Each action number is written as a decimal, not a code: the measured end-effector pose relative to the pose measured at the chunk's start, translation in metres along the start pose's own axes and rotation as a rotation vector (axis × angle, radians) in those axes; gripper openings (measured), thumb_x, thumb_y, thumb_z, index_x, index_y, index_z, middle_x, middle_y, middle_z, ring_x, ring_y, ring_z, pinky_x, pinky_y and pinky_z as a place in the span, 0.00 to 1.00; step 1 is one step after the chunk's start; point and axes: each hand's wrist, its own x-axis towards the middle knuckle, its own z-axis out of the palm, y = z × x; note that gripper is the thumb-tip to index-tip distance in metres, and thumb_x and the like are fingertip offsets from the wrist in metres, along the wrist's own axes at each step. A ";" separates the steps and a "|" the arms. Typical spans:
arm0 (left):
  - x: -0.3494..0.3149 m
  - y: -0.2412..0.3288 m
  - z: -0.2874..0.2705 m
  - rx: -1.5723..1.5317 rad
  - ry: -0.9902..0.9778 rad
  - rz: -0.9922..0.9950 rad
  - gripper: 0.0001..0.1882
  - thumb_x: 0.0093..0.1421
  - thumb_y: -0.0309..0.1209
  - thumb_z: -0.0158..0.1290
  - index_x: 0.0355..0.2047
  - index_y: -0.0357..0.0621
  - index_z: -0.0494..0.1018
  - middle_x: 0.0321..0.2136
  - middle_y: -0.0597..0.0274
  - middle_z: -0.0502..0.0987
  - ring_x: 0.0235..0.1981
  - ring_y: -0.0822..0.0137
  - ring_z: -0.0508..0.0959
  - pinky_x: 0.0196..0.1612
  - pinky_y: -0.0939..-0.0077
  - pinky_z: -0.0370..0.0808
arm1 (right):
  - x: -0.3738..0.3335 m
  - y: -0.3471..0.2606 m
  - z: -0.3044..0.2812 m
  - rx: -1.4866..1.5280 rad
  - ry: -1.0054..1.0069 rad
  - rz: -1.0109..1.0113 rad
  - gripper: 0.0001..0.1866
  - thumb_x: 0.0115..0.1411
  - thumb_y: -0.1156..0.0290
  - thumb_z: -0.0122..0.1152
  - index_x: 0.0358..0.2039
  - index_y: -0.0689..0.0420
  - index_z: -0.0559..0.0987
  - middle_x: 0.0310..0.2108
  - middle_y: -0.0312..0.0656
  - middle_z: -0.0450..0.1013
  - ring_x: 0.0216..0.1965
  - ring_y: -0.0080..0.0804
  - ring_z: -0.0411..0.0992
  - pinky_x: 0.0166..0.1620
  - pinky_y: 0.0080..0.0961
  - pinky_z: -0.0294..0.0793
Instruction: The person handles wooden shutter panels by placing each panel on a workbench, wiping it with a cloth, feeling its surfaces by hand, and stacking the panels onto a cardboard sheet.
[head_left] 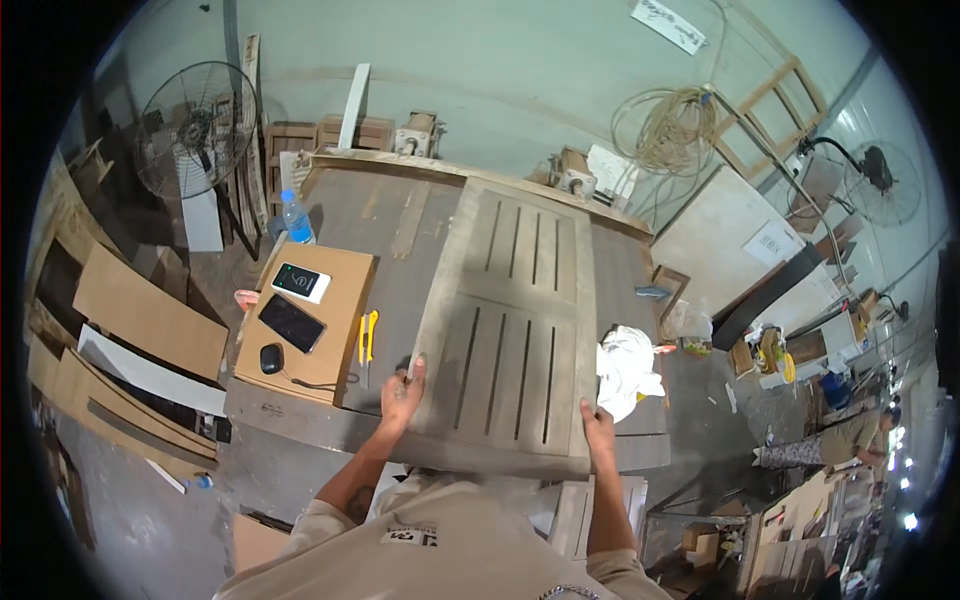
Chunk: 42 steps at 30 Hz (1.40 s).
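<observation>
**Left hand (401, 397) and right hand (598, 432) gripping opposite long edges of slatted panel (515, 298)**

Both hands at near half of panel, left on left edge, right on right edge. Left thumb up along top face, right thumb at edge; most other fingers hidden, cannot tell how far curled under. Panel lying lengthwise across tabletop (395, 290), slightly right of middle, near end at near edge, far end by the far edge. Grey-brown, two groups of dark lengthwise slots split by a cross rail. Cannot tell if near end raised.

Just left of panel: yellow utility knife (368, 337), blade toward near edge. Farther left: cardboard box (345, 275), bearing small black case (271, 358), dark phone (292, 322) and white phone (301, 282) with lit screen. Just right of panel: crumpled white cloth (630, 372).

Beyond box: clear bottle (297, 218) with blue cap. Past far edge: two motor-like units (412, 140). Far right: another person (850, 440), bent forward. At back: fan (195, 128) on left, second fan (877, 168) on right, coiled hose or cable (672, 130) against pale green wall (480, 60).
</observation>
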 end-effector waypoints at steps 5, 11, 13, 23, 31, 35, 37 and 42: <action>0.045 -0.015 -0.011 0.032 0.157 0.007 0.38 0.58 0.61 0.46 0.26 0.28 0.73 0.27 0.32 0.75 0.38 0.37 0.76 0.41 0.52 0.71 | 0.042 -0.012 0.066 -0.456 0.181 -0.124 0.37 0.57 0.41 0.56 0.17 0.71 0.70 0.14 0.55 0.64 0.19 0.36 0.63 0.28 0.42 0.64; 0.090 -0.038 -0.001 -0.050 0.199 0.106 0.30 0.57 0.53 0.53 0.27 0.29 0.72 0.20 0.35 0.73 0.33 0.36 0.75 0.39 0.50 0.71 | 0.069 -0.019 0.106 -0.468 0.202 -0.211 0.36 0.56 0.40 0.54 0.20 0.69 0.73 0.17 0.60 0.68 0.22 0.50 0.69 0.30 0.44 0.66; 0.099 -0.035 0.003 -0.069 0.161 0.115 0.28 0.57 0.50 0.55 0.30 0.28 0.71 0.23 0.35 0.73 0.34 0.35 0.75 0.40 0.50 0.71 | 0.081 -0.021 0.113 -0.488 0.218 -0.233 0.36 0.56 0.39 0.54 0.21 0.69 0.74 0.18 0.61 0.69 0.24 0.54 0.71 0.31 0.45 0.67; 0.109 -0.017 0.025 0.604 0.034 0.388 0.38 0.55 0.40 0.54 0.57 0.24 0.55 0.56 0.36 0.56 0.57 0.41 0.58 0.57 0.53 0.62 | 0.114 -0.019 0.143 -0.798 0.032 -0.067 0.40 0.50 0.47 0.63 0.59 0.59 0.67 0.57 0.62 0.61 0.59 0.55 0.60 0.60 0.39 0.62; 0.104 -0.025 0.021 0.782 0.072 0.277 0.37 0.49 0.33 0.57 0.53 0.18 0.58 0.48 0.42 0.64 0.48 0.50 0.67 0.46 0.65 0.72 | 0.099 -0.005 0.144 -0.675 0.049 -0.230 0.41 0.46 0.58 0.70 0.59 0.60 0.66 0.49 0.62 0.66 0.51 0.58 0.65 0.54 0.42 0.66; 0.094 -0.021 0.015 0.823 0.061 0.286 0.35 0.48 0.34 0.58 0.50 0.19 0.60 0.46 0.45 0.65 0.47 0.52 0.68 0.43 0.67 0.74 | 0.087 0.002 0.143 -0.662 0.071 -0.268 0.39 0.45 0.61 0.71 0.58 0.59 0.68 0.47 0.58 0.67 0.50 0.55 0.65 0.53 0.42 0.66; 0.095 -0.017 0.011 0.839 0.029 0.290 0.35 0.48 0.35 0.58 0.51 0.19 0.60 0.46 0.44 0.65 0.47 0.52 0.68 0.42 0.68 0.74 | 0.083 0.006 0.142 -0.654 0.090 -0.292 0.38 0.45 0.63 0.70 0.57 0.59 0.69 0.46 0.56 0.66 0.50 0.53 0.64 0.53 0.42 0.65; 0.102 -0.033 0.019 0.827 0.067 0.311 0.35 0.51 0.36 0.56 0.52 0.20 0.59 0.46 0.44 0.64 0.48 0.51 0.67 0.42 0.68 0.75 | 0.077 0.001 0.142 -0.620 0.069 -0.301 0.36 0.46 0.65 0.70 0.57 0.55 0.70 0.48 0.53 0.67 0.50 0.53 0.64 0.54 0.42 0.64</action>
